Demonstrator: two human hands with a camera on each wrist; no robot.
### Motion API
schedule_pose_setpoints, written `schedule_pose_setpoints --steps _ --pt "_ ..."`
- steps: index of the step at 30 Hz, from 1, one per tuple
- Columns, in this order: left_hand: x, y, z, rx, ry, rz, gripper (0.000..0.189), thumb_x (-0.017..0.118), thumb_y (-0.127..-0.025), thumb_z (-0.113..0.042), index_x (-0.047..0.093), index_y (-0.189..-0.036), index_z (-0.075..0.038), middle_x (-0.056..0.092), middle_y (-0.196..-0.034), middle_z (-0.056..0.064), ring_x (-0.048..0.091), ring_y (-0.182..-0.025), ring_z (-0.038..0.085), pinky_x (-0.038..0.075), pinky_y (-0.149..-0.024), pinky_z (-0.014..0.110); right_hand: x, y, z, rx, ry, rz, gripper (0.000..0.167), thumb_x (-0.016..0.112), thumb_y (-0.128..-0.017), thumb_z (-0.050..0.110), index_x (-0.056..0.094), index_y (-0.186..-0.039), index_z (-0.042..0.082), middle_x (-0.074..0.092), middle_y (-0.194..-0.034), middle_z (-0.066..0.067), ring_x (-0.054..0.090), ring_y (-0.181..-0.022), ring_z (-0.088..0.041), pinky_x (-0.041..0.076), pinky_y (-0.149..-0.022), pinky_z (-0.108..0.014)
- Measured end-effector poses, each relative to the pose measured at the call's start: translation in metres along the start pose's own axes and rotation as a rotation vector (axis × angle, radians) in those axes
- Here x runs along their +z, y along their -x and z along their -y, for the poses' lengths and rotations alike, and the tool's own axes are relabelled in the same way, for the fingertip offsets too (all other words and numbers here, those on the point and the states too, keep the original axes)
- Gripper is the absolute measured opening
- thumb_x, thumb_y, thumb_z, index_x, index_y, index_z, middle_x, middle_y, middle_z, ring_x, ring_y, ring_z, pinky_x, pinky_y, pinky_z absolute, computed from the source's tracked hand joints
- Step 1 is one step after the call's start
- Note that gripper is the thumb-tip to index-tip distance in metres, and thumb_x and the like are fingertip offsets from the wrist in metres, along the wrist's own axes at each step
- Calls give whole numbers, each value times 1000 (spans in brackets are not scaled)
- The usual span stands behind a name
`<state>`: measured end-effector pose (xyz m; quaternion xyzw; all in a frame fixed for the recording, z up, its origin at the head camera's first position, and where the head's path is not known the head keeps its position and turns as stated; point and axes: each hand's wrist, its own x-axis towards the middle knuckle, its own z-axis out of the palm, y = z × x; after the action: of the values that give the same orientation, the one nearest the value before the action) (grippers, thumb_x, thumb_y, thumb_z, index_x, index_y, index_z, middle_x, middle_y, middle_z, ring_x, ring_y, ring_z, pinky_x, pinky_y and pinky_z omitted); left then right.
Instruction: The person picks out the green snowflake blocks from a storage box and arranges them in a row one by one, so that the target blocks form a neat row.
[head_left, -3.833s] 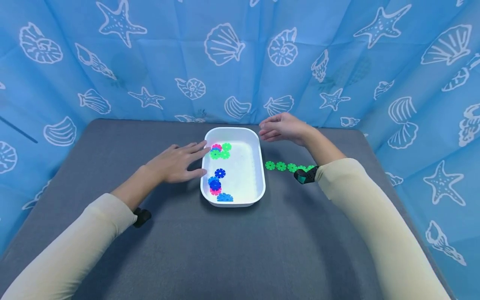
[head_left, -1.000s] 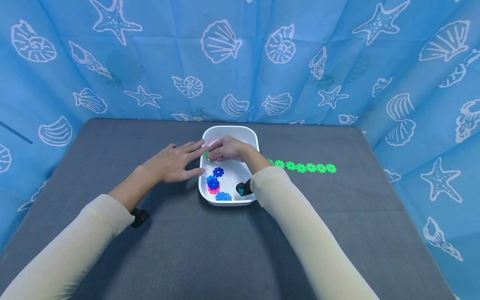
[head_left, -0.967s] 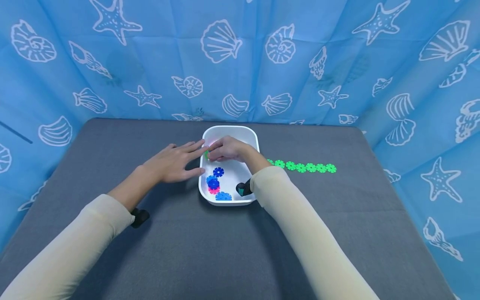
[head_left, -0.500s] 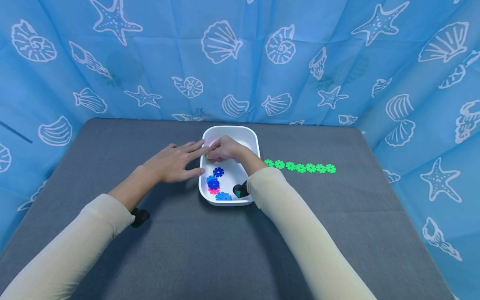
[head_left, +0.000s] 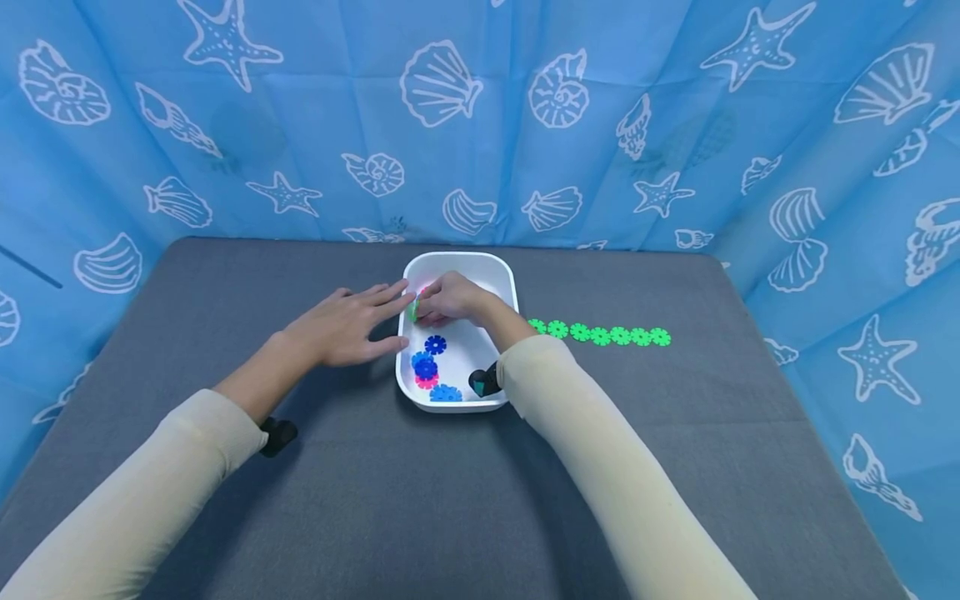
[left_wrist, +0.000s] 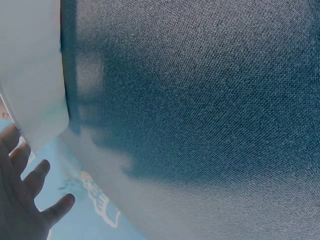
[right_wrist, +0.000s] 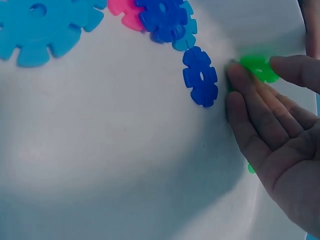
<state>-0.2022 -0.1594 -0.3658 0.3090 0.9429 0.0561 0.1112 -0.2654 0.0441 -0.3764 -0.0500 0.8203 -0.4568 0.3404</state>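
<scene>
A white tray [head_left: 471, 350] stands on the cloth. My left hand [head_left: 348, 325] lies at its left rim with the fingers spread and straight. Inside the tray, near the left wall, my right hand [head_left: 453, 298] pinches a green snowflake disc [right_wrist: 260, 69] between thumb and fingers; in the head view that disc appears tilted by the fingertips. Another bit of green [right_wrist: 251, 168] shows below the hand. A dark blue disc [head_left: 435, 344] lies nearer the front, beside overlapping blue discs [head_left: 425, 368] and a pink disc [head_left: 427, 382]. Light blue discs [head_left: 446, 393] lie at the front wall.
Several green snowflake discs [head_left: 601, 336] form a row on the grey cloth [head_left: 465, 500], right of the tray. Behind the table hangs a blue curtain [head_left: 300, 133] with shells and starfish.
The right hand has come from above the table, right of the tray, into the tray and now pinches a green disc. The green row has become more visible. The left hand stays put.
</scene>
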Motion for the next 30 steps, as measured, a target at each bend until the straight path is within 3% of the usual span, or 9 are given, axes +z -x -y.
schedule_pose_setpoints --steps 9,15,21,24,30 --pt "0 -1 0 -5 -4 6 78 46 -98 -60 22 -160 -19 15 -166 7 23 -148 38 23 -108 73 -2 1 0 30 -30 -9 33 60 -94 -2 60 -127 -6 72 -99 -18 74 -90 -27 59 -81 -34" --pt "1 -1 0 -11 -4 5 78 47 -97 -60 22 -160 -19 15 -166 7 23 -148 38 23 -108 73 -5 6 4 32 36 -18 35 61 -93 -1 59 -128 -5 72 -97 -17 74 -89 -26 58 -82 -35" --pt "0 0 0 -11 -11 8 78 46 -98 -61 22 -160 -19 14 -166 6 23 -148 37 23 -108 73 -18 24 15 10 166 -33 35 63 -93 2 61 -128 -3 72 -98 -15 72 -96 -28 57 -86 -37" --pt "-1 0 -1 -18 -13 7 79 46 -97 -61 23 -160 -19 15 -166 6 23 -148 37 23 -108 73 -30 35 20 7 179 -38 34 62 -93 -1 63 -126 -3 74 -97 -16 72 -98 -31 56 -90 -41" --pt "-1 0 -2 -21 -8 12 79 46 -97 -62 22 -160 -20 14 -166 6 23 -149 37 22 -109 72 -58 61 16 -44 215 -36 34 58 -91 -7 66 -123 -2 75 -94 -19 74 -85 -27 58 -85 -40"
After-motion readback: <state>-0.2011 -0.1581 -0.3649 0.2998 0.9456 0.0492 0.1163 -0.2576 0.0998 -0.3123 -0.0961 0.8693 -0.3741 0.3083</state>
